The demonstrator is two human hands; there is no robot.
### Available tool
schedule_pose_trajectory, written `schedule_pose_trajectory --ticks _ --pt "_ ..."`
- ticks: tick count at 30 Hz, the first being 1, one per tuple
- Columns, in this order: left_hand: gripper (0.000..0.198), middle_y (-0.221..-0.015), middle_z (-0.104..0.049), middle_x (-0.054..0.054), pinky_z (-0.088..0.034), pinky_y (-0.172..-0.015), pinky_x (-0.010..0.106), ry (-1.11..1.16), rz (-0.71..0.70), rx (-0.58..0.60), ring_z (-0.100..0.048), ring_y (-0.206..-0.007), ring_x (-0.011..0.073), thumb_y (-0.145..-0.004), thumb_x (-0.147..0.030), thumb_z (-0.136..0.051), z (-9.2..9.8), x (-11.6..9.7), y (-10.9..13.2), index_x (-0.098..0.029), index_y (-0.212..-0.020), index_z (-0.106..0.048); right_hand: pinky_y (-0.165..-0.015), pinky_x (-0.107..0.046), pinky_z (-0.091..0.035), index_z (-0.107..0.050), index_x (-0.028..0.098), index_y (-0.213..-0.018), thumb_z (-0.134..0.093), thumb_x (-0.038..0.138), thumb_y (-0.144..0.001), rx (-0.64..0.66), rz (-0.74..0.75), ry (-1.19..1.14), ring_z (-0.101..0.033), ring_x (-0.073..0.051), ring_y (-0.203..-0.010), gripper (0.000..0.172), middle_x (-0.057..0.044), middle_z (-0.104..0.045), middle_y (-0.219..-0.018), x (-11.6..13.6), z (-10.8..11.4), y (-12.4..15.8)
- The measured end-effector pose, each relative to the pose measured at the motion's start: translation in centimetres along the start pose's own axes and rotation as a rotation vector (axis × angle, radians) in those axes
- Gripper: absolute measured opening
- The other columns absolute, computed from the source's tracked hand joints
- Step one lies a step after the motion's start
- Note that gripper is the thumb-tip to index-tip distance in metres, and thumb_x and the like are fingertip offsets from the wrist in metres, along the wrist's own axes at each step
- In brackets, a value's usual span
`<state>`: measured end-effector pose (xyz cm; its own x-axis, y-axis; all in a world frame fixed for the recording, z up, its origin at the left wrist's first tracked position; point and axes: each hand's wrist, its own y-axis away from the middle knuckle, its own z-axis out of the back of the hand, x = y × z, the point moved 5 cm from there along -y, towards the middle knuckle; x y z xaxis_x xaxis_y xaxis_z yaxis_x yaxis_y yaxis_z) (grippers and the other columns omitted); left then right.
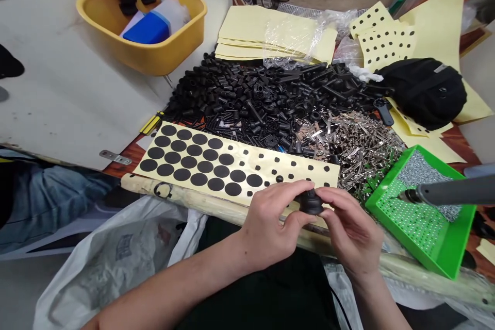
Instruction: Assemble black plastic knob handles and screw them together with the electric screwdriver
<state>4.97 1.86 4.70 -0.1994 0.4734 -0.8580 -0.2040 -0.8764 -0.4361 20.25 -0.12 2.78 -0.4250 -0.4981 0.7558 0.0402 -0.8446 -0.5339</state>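
A small black moulded part (310,202) is pinched between my left hand (266,211) and my right hand (350,223), and the fingers hide part of it. Just beyond my hands lies a cream backing sheet (201,165) with black adhesive dots in several sizes. Its near edge is under my fingertips. Farther ahead is a heap of black plastic parts (263,103), and beside it a heap of small metal clips (361,157).
A green perforated tray (419,211) sits to the right, under a grey tool shaft (456,191). Cream sheets (270,33), a black padded pouch (423,90), and a yellow basket (141,23) lie ahead. A white plastic bag (116,263) and a person's denim-clad leg (46,201) are on the left.
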Motion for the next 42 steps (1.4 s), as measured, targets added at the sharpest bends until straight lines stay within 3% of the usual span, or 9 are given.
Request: schedule_pose_trajectory --ticks 3,7,10,15,21,29,36,42 --pt "0.032 -0.102 -0.073 0.007 -0.052 -0.085 0.024 0.118 0.114 0.019 -0.067 -0.091 0.0165 -0.075 -0.006 -0.066 -0.1 0.6 0.0 -0.013 -0.107 -0.065 -0.082 -0.035 -0.055 -0.066 0.025 -0.109 -0.059 0.005 -0.084 -0.003 -0.007 -0.019 -0.065 -0.02 -0.096 0.033 -0.006 -0.07 -0.1 0.0 0.1 0.0" --pt "0.035 -0.1 -0.072 0.005 -0.052 -0.083 0.023 0.527 0.478 0.099 -0.066 -0.095 0.0169 -0.074 -0.008 -0.065 -0.7 2.5 0.2 -0.016 -0.109 -0.065 -0.075 -0.033 -0.056 -0.068 0.025 -0.106 -0.064 0.007 -0.081 -0.025 -0.044 -0.05 -0.065 -0.02 -0.092 0.031 -0.006 -0.071 -0.097 0.1 0.4 0.0" --pt "0.034 -0.096 -0.072 0.005 -0.051 -0.082 0.024 0.757 0.592 0.148 -0.066 -0.091 0.0162 -0.077 -0.011 -0.064 -1.2 3.4 0.5 -0.017 -0.111 -0.065 -0.071 -0.034 -0.056 -0.068 0.025 -0.105 -0.067 0.009 -0.08 -0.034 -0.066 -0.088 -0.065 -0.021 -0.089 0.03 -0.007 -0.07 -0.095 0.4 0.4 0.0" --pt "0.031 -0.095 -0.073 0.004 -0.046 -0.089 0.025 0.936 0.596 0.177 -0.065 -0.094 0.0155 -0.082 -0.021 -0.067 -1.9 4.1 0.9 -0.021 -0.113 -0.066 -0.069 -0.034 -0.053 -0.065 0.025 -0.112 -0.069 0.005 -0.077 -0.071 -0.078 -0.113 -0.064 -0.019 -0.083 0.041 -0.006 -0.069 -0.096 0.9 0.4 0.3" --pt "0.031 -0.091 -0.073 0.004 -0.045 -0.086 0.026 1.058 0.661 0.206 -0.065 -0.089 0.0147 -0.079 -0.03 -0.073 -2.5 3.9 1.0 -0.022 -0.108 -0.07 -0.066 -0.035 -0.052 -0.062 0.023 -0.116 -0.07 0.0 -0.074 -0.101 0.005 -0.049 -0.063 -0.02 -0.081 0.049 -0.007 -0.068 -0.093 2.3 0.6 0.4" --pt "0.035 -0.093 -0.072 0.005 -0.046 -0.084 0.026 1.059 0.707 0.246 -0.065 -0.088 0.0161 -0.077 -0.034 -0.074 -2.7 3.9 1.4 -0.023 -0.109 -0.069 -0.066 -0.034 -0.052 -0.061 0.022 -0.117 -0.071 -0.001 -0.072 -0.073 0.077 0.005 -0.062 -0.017 -0.077 0.051 -0.006 -0.068 -0.091 3.5 0.6 0.2" --pt "0.032 -0.09 -0.072 0.003 -0.046 -0.085 0.025 0.986 0.629 0.233 -0.065 -0.088 0.0144 -0.08 -0.032 -0.071 -2.3 4.0 1.3 -0.023 -0.111 -0.068 -0.066 -0.035 -0.053 -0.062 0.022 -0.116 -0.07 -0.002 -0.072 -0.089 0.044 -0.017 -0.063 -0.018 -0.077 0.051 -0.006 -0.069 -0.091 2.5 0.7 0.6" --pt "0.036 -0.098 -0.073 0.007 -0.047 -0.09 0.032 0.91 0.611 0.149 -0.067 -0.096 0.0207 -0.078 -0.026 -0.072 -1.3 3.7 2.0 -0.019 -0.113 -0.066 -0.069 -0.038 -0.059 -0.065 0.026 -0.114 -0.07 0.003 -0.073 -0.058 -0.055 -0.054 -0.067 -0.023 -0.081 0.047 -0.007 -0.071 -0.097 2.1 0.2 1.5"
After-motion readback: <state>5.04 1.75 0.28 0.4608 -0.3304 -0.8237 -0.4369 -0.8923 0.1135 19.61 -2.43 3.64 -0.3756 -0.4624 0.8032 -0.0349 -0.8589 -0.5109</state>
